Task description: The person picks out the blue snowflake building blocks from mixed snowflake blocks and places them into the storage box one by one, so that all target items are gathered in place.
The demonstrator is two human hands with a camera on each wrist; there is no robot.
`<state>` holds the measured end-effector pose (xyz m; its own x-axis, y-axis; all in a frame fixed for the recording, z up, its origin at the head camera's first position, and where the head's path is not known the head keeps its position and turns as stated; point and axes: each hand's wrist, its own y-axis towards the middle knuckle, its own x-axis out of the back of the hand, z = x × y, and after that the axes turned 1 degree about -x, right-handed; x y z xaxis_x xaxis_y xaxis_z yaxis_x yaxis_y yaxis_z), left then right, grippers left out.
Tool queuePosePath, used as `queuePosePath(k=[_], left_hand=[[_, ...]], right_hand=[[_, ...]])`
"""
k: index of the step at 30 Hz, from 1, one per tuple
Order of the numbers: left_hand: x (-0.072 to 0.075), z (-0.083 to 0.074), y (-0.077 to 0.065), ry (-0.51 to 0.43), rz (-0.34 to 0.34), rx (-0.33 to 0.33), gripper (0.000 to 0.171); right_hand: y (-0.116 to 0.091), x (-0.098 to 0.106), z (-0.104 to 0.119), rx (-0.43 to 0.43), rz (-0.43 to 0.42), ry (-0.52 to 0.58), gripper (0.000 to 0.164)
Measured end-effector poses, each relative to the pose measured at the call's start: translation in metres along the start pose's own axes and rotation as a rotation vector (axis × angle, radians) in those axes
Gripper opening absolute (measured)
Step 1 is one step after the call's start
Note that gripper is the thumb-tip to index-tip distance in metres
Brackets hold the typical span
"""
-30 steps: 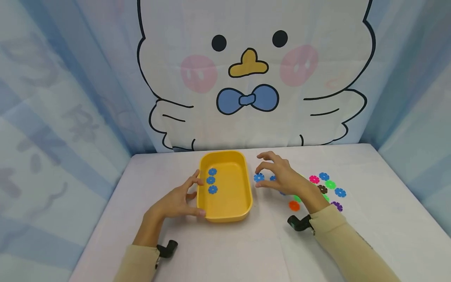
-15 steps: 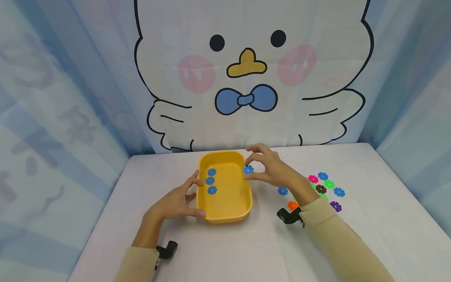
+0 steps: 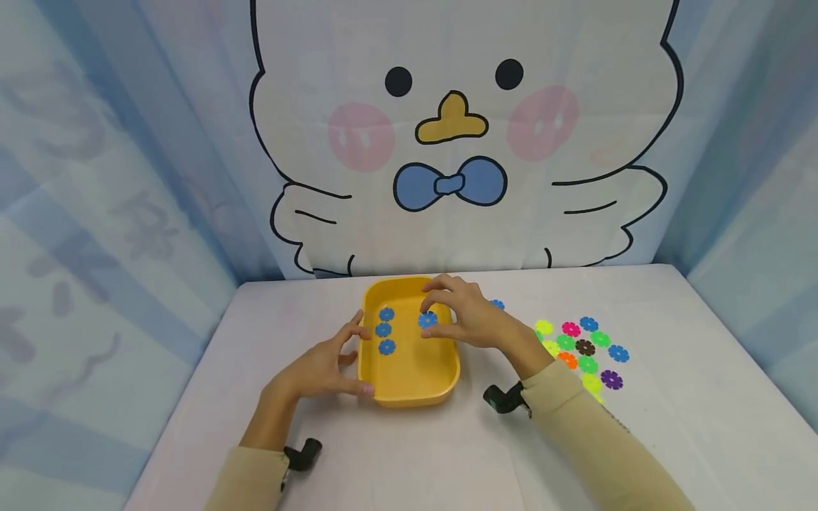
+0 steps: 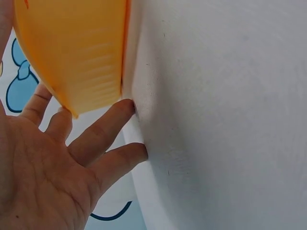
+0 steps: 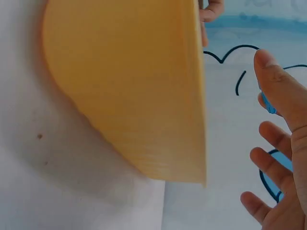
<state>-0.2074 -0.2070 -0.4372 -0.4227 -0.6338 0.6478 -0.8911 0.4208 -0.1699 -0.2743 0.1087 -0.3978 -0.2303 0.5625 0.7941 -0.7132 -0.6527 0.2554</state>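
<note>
Three scalloped blue discs (image 3: 383, 329) in yellow tray (image 3: 418, 372) — plastic, perhaps

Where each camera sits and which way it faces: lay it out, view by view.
Head: on the person's head, facing forward and down at the yellow tray and cartoon curtain; left grip, right grip and both sleeves show.
Left wrist: on that wrist, facing the tray's outer side and the table; the left grip shows.
Right wrist: on that wrist, facing the tray's outer wall; the right grip shows at the right edge.
Shared: head and right wrist both show the held blue disc.
</note>
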Motion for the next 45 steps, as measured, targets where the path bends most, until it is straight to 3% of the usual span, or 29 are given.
queuePosePath(k=[6,14,23,45], left_hand=[[0.001,-0.002,-0.004,-0.010,-0.002,0.028,0.091],[0.000,-0.001,-0.002,-0.025,0.010,-0.014,0.090],[0.000,0.000,-0.003,-0.012,0.015,-0.017,0.090],[0.001,0.001,-0.001,-0.025,0.005,-0.029,0.087]], right_hand=[[0.013,-0.007,0.010,0.017,-0.019,0.057,0.030],[0.021,-0.018,0.014,-0.006,0.033,0.044,0.032],[0.033,-0.034,0.018,-0.018,0.091,0.023,0.034],[0.035,-0.066,0.024,-0.168,0.289,-0.021,0.028]])
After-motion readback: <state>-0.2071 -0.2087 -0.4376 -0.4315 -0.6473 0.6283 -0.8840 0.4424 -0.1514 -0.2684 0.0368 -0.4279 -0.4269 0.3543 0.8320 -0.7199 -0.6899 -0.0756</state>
